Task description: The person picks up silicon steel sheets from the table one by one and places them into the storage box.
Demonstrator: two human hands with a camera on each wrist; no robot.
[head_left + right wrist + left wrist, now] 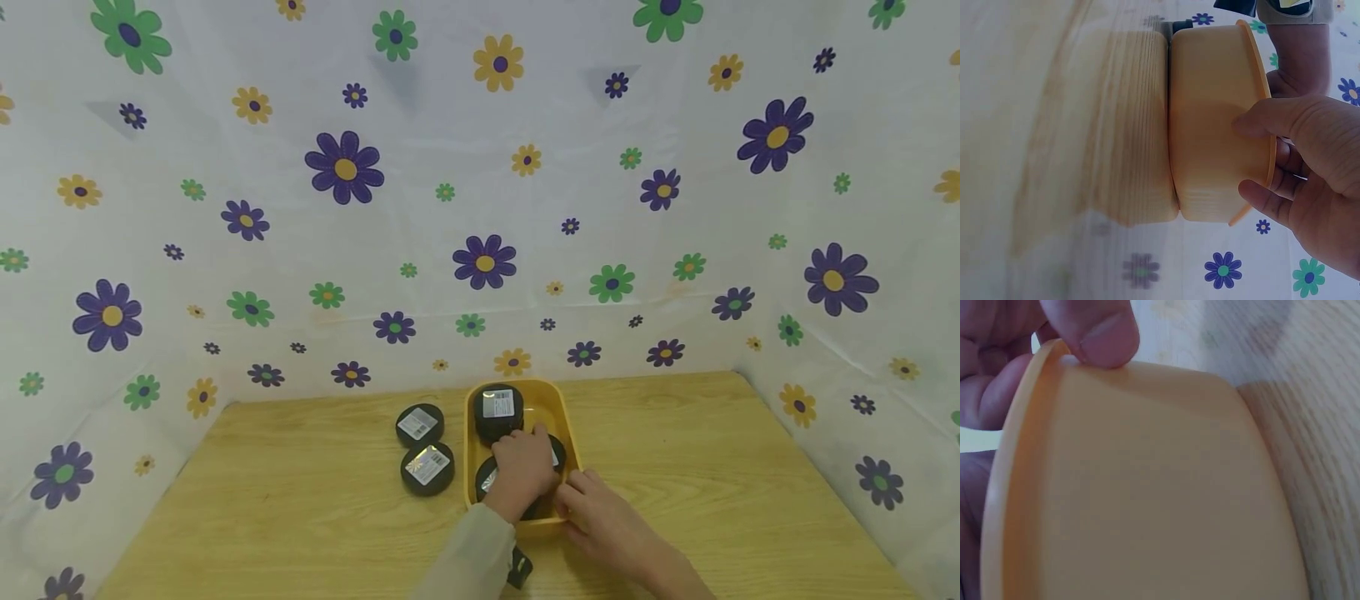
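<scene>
A yellow plastic bin (558,408) holds several flat round black containers with white labels. One container (498,407) sits at its far left, seemingly stacked, and others lie nearer. My left hand (525,467) reaches down into the bin among them; its fingertips are partly hidden, so what it holds cannot be told. At the near right corner my right hand (611,525) pinches the bin's rim. In the right wrist view its thumb (1260,119) lies on the bin's outer wall, with fingers over the rim.
Left of the bin, two more black round containers, one farther (420,425) and one nearer (427,468), lie on the wooden table (300,500). A white flowered cloth (420,250) surrounds the table at the back and sides.
</scene>
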